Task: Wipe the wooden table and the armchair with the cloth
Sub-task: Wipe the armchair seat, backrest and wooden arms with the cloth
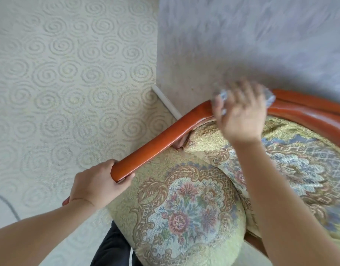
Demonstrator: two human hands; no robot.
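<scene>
The armchair has a floral tapestry seat and a glossy reddish wooden frame. My left hand grips the front end of the wooden armrest. My right hand, blurred by motion, presses a pale bluish cloth onto the curved wooden top rail at the corner where armrest and back meet. Most of the cloth is hidden under the hand. No wooden table is in view.
Cream carpet with spiral patterns covers the floor to the left. A grey-lilac wall with a white baseboard stands right behind the chair. A dark cable lies on the carpet at far left. A dark trouser leg shows below.
</scene>
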